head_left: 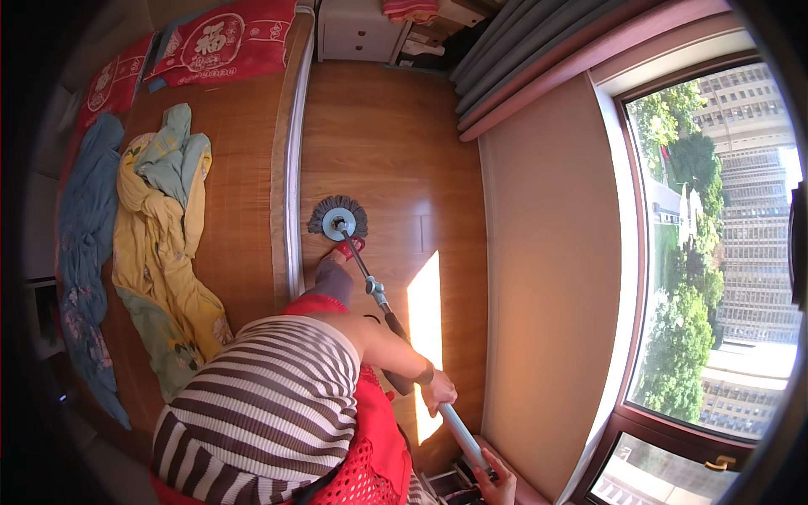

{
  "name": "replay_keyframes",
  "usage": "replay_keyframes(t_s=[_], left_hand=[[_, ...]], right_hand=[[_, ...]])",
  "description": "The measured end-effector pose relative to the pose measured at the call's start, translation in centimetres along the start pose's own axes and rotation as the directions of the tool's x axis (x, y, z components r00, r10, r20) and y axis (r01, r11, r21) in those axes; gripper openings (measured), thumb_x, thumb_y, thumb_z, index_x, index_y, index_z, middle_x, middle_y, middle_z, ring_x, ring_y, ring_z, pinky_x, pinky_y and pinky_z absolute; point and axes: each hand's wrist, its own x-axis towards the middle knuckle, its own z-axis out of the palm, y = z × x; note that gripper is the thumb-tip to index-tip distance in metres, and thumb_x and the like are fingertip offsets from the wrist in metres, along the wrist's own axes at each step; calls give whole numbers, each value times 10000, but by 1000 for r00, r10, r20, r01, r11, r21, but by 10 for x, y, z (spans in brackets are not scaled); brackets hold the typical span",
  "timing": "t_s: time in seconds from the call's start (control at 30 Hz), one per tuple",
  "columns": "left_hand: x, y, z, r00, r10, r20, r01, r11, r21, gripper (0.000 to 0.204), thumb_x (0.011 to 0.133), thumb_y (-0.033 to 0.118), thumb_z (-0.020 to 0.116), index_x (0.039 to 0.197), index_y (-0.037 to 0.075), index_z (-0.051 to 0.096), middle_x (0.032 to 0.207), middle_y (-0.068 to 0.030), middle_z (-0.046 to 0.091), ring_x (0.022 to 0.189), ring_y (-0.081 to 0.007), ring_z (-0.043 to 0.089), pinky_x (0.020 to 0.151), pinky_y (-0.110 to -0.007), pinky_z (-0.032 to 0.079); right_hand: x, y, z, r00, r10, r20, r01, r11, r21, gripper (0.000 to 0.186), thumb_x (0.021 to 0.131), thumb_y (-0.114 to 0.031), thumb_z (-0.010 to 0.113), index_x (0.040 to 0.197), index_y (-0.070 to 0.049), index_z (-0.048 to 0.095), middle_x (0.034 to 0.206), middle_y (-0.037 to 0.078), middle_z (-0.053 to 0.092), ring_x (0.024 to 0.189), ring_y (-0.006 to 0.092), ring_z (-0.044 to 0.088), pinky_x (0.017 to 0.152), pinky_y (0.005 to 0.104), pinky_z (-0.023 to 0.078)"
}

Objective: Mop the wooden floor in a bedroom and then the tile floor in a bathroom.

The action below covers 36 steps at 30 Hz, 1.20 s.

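Note:
A round mop has grey strands around a pale blue disc (pixel 333 236) and lies on the wooden floor beside the bed. Its pole slants from the disc past a pale blue joint (pixel 376 290) to a light blue handle (pixel 461 432) at the lower right. My left hand (pixel 438 392) is closed around the pole, with the forearm crossing over it from the striped sleeve. Farther up the handle, near the lower edge, my right hand (pixel 498 481) grips it; part of that hand is cut off. My foot in a red slipper (pixel 355 245) stands close to the mop disc.
On the left is a bed with a brown mat (pixel 240 168), a yellow quilt (pixel 160 219), a blue quilt (pixel 84 244) and red pillows (pixel 215 46). A grey cabinet (pixel 358 34) stands ahead. Grey curtains (pixel 513 50) and a window wall (pixel 555 252) bound the right side.

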Motion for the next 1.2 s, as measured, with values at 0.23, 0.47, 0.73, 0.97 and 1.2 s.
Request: replay_keyframes(t_s=[0.23,0.47,0.73,0.97,1.2], left_hand=[[-42,-67,-54,997,-42,67,42,999,13,393,701,416,718,859,60,665,842,-166,655,817,-368,625,709,-448,498],[-147,-212,-174,959,-272,-80,283,937,206,343,690,353,738,838,55,655,828,-158,659,821,-363,632,702,-454,495],[-319,-323,-313,422,-557,-715,902,180,392,85,712,187,648,776,234,676,866,9,635,938,-190,582,845,-436,384],[-350,-305,-319,417,-674,-610,903,231,362,134,746,174,610,835,242,685,928,20,649,991,-183,577,867,-428,376],[-166,-251,-214,744,-584,-323,667,671,323,186,595,163,684,780,173,669,807,-56,666,893,-266,623,792,-427,433]], right_hand=[[66,-52,38,981,-156,-112,169,979,118,378,847,-111,649,1213,-37,589,819,20,623,695,83,522,631,241,451],[241,-131,86,945,-325,-41,323,944,-62,401,806,-175,677,1195,-98,612,977,133,672,707,158,609,669,306,492],[396,-336,185,801,-595,61,598,795,-102,451,878,-282,587,1284,-104,507,785,197,646,707,359,635,661,416,500],[387,-340,208,773,-626,106,634,768,-86,484,880,-257,586,1316,-82,470,805,227,642,750,393,635,668,446,503],[298,-172,93,920,-373,118,387,912,-135,460,874,-164,619,1313,-95,500,900,104,639,742,110,566,692,273,479]])
